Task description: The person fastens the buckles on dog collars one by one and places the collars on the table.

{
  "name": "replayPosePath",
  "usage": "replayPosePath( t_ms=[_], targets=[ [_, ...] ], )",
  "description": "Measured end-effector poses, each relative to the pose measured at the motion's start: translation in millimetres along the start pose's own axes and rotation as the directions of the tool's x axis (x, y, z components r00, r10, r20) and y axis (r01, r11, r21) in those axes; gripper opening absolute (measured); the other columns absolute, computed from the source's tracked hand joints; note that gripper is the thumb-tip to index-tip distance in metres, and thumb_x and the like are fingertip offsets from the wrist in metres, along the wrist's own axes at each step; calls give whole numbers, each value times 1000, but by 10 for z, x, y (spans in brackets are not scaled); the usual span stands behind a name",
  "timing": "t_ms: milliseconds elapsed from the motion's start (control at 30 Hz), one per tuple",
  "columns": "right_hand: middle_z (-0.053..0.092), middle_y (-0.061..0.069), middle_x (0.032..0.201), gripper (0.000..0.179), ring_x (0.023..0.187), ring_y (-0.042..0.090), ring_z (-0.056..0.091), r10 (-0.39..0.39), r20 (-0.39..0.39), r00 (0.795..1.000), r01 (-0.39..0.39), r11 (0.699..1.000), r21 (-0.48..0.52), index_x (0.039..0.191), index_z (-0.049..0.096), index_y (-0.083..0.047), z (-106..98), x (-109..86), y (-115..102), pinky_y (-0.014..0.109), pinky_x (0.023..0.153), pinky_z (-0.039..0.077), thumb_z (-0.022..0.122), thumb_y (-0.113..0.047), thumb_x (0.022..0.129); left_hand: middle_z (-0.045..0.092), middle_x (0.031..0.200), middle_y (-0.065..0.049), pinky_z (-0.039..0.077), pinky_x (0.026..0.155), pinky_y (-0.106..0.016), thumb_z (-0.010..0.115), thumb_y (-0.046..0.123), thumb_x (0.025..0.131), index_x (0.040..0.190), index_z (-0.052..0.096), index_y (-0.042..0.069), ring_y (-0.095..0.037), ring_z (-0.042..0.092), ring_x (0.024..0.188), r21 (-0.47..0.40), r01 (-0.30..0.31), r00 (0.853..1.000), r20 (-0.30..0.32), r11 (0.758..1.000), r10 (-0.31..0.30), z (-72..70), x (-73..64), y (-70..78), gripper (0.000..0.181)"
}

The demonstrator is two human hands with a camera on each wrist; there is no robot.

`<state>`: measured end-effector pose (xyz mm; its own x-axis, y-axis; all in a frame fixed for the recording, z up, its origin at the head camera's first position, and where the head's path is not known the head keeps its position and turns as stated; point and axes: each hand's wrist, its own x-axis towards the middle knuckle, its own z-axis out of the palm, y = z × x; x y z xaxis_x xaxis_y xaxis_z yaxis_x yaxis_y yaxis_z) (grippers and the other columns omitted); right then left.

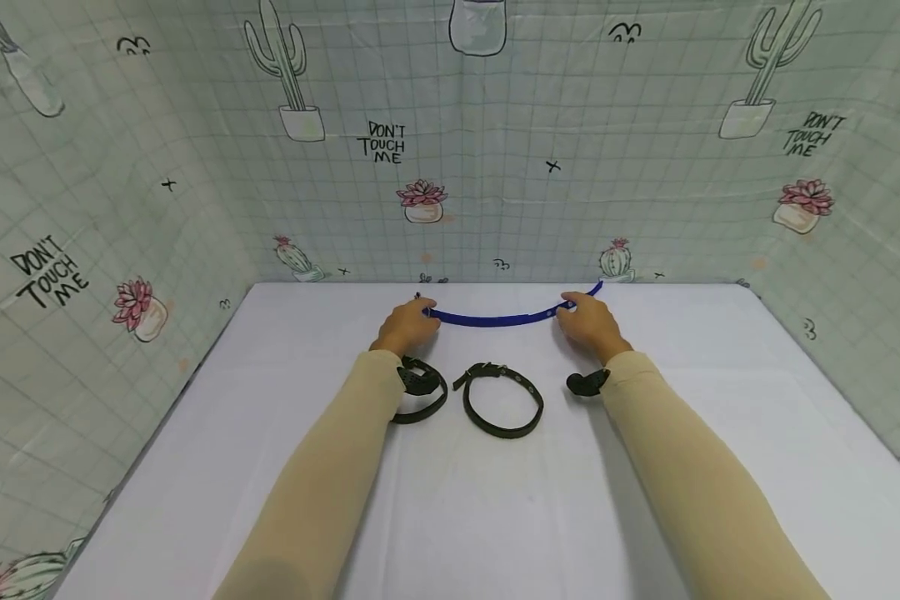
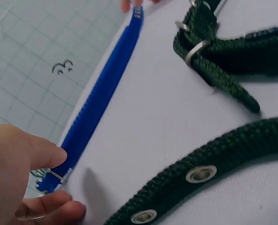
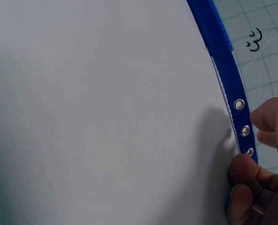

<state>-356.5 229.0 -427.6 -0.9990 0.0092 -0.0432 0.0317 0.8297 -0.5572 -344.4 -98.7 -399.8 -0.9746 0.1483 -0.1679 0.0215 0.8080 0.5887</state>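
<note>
A blue pet collar (image 1: 487, 320) is stretched in a shallow curve between both hands, over the far part of the table. My left hand (image 1: 408, 323) pinches its buckle end; in the left wrist view the thumb lies by the metal buckle (image 2: 57, 176). On the other side my right hand (image 1: 591, 323) grips the end with metal eyelets (image 3: 239, 104), and the tip sticks out beyond the fingers. Closer in, a dark green collar (image 1: 504, 432) lies buckled in a ring. Beside it a second dark green collar (image 1: 429, 412) is partly hidden by my left wrist.
White cloth covers the table (image 1: 495, 517). Behind it and at both sides hangs a grid-patterned curtain (image 1: 495, 217) with cactus prints. A black wrist camera (image 1: 587, 383) hangs below the right sleeve, another black wrist camera (image 1: 418, 382) at the left.
</note>
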Motion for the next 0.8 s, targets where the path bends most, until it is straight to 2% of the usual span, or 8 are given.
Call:
replayPosePath(
  t_ms=[67,200,300,467,567,667,800],
  targets=[
    [47,24,147,51,135,47,41,6,-4,1000,-7,1000,-21,147,47,-5,-7,0,-19,60,110,32,42,-30,103,43,154,-11,38,108,-55,51,26,99,150,49,19,-37,40,139,0,-10,1000,10,1000,10,11,19,-9,51],
    [61,22,126,41,113,41,56,32,-16,999,-32,999,-12,126,58,-1,23,-28,-67,55,97,44,43,-31,103,42,155,-12,35,110,-56,51,22,99,152,45,19,-37,36,142,54,-3,1000,30,999,1,9,26,-47,54],
    [63,21,114,35,99,37,57,62,-25,998,-62,998,8,113,59,2,41,-76,-76,51,89,46,45,-29,102,42,155,-12,36,109,-56,51,20,100,153,44,22,-36,35,143,93,-6,999,51,996,2,13,25,-53,54],
    [62,23,119,38,104,38,56,104,-53,993,-102,994,35,119,61,4,27,-121,-25,52,94,46,45,-26,101,42,155,-11,37,108,-56,52,24,101,151,48,26,-36,34,144,128,-46,996,83,991,36,37,47,10,50],
    [62,24,122,43,106,38,57,111,-56,992,-109,993,40,122,62,6,8,-124,13,52,95,47,44,-27,101,45,153,-10,37,108,-55,53,27,100,148,52,24,-36,37,142,142,-55,995,89,988,43,52,71,48,48],
    [65,24,116,42,100,37,59,104,-73,992,-101,994,42,115,65,7,-4,-125,32,51,90,49,45,-27,100,53,146,-11,41,104,-54,57,26,99,141,58,19,-36,46,135,157,-55,997,69,986,45,66,95,70,43],
    [66,23,108,35,93,36,59,105,-127,986,-100,994,49,104,66,5,8,-138,65,49,84,50,47,-25,97,62,133,-12,46,96,-52,60,21,97,129,65,15,-35,56,122,170,-55,999,11,984,54,106,106,103,33]
  ],
)
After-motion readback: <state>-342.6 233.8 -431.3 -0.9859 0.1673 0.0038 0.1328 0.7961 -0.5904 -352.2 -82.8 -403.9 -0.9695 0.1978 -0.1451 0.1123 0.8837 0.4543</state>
